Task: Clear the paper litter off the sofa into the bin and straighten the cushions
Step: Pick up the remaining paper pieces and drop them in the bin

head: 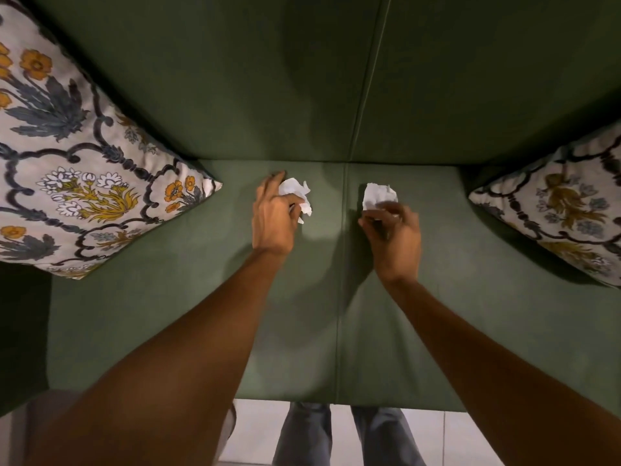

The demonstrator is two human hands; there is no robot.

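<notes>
Two crumpled paper balls sit far back on the sofa seat: the left hand has its grip closed on one paper ball, the right hand pinches the other paper ball. Both holds look light, so either could slip free in carrying; no bin shows, and both cushions sit tilted.

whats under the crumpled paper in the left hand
Green sofa seat shows around and below the crumpled paper. The left hand covers its near side, so whether it touches the seat is hidden.
</notes>
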